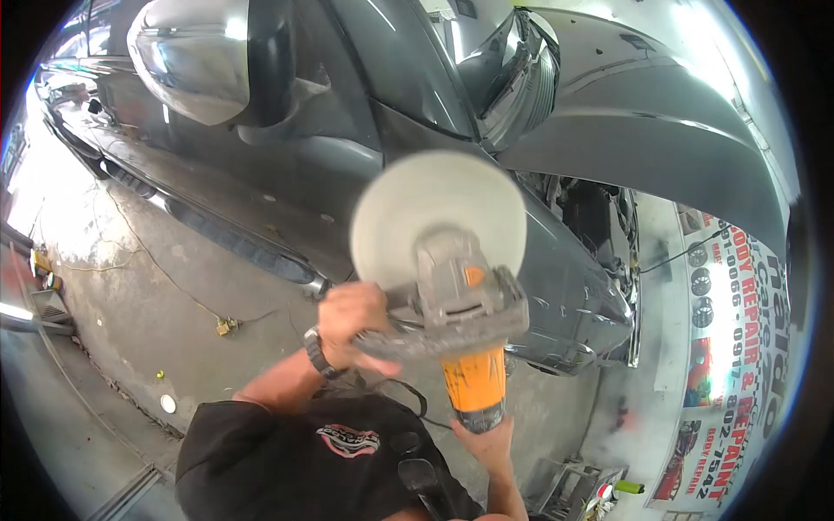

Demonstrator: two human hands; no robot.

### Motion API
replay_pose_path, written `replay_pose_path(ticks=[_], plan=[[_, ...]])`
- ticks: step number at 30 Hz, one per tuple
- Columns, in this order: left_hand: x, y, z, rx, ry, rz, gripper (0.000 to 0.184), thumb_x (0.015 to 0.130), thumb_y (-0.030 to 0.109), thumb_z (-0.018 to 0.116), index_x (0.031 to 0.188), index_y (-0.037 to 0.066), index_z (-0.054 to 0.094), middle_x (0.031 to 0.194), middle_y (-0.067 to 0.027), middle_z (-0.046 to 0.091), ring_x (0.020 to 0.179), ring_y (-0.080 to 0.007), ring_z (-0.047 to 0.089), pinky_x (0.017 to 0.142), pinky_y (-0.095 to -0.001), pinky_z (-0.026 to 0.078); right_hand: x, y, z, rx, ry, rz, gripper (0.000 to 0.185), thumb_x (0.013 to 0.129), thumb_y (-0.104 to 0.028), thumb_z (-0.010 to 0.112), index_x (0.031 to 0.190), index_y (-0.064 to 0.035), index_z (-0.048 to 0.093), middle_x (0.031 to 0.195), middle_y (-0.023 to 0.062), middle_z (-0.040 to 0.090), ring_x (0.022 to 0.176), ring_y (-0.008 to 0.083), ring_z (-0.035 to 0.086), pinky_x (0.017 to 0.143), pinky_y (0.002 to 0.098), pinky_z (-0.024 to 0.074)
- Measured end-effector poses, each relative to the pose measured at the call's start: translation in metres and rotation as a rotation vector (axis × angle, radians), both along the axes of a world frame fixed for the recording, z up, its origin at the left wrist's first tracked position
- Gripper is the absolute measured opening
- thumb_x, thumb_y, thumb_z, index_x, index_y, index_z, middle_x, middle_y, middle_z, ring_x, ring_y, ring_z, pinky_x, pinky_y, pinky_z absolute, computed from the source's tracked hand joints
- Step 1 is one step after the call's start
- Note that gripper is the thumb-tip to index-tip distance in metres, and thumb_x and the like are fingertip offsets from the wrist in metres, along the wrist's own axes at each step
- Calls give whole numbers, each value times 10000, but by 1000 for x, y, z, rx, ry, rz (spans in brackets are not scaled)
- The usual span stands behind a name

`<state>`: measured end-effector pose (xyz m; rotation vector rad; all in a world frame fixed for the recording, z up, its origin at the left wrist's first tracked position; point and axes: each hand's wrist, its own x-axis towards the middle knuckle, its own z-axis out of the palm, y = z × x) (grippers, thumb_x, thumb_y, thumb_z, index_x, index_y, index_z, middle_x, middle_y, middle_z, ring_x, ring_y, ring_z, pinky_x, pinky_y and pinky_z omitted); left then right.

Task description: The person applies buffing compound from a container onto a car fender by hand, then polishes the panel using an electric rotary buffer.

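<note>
A car polisher [473, 379] with an orange body and a dusty grey head is held up in front of my chest. Its round whitish pad [391, 204] faces the dark grey vehicle [321, 182]; whether the two touch I cannot tell. My left hand [352, 317], with a dark watch at the wrist, is wrapped round the side handle near the tool's head. Lower down, my right hand [486, 445] grips the rear end of the orange body, its fingers partly hidden beneath it.
The vehicle's hood [643, 148] is raised on the right, and its side mirror [195, 61] juts out at upper left. A cord with a yellowish plug block [227, 326] lies across the concrete floor [174, 269]. A printed banner [708, 373] covers the right wall.
</note>
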<state>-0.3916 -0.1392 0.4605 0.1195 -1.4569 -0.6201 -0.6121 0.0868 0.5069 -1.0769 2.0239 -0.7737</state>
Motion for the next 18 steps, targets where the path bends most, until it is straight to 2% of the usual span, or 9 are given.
replay_pose_path(ticks=[3,7,9,11,18], plan=[[11,-21,20,-4,100,59,584,740,538,808,677,44,502,568,-39,472,485,-223,504,466,-330,411,18,-29,25,-36,24,43,349,708,-188,843,948,25,707,832,73,735,758,131,695,696,314,549],[16,-3,4,11,10,117,576,735,537,814,677,51,511,568,-48,478,475,-225,499,457,-325,395,4,-23,8,-50,37,103,386,704,-208,845,977,28,708,870,85,743,802,144,706,733,321,555],[22,16,0,37,-95,96,501,681,426,884,685,64,538,566,-36,480,465,-220,488,452,-328,371,-7,-7,-14,-32,-24,140,413,699,-216,848,996,33,707,898,96,745,828,148,710,754,322,557],[32,33,5,67,-212,114,481,642,384,912,685,72,548,562,-34,492,461,-217,492,452,-328,372,-9,9,-36,59,-29,163,454,693,-227,855,1026,38,700,928,107,744,856,151,709,776,323,556],[59,39,14,73,-235,227,470,610,361,928,687,71,567,550,-32,492,450,-218,491,449,-320,370,10,-6,-37,58,-68,305,531,690,-258,867,1091,34,681,959,118,742,882,160,708,795,333,554]])
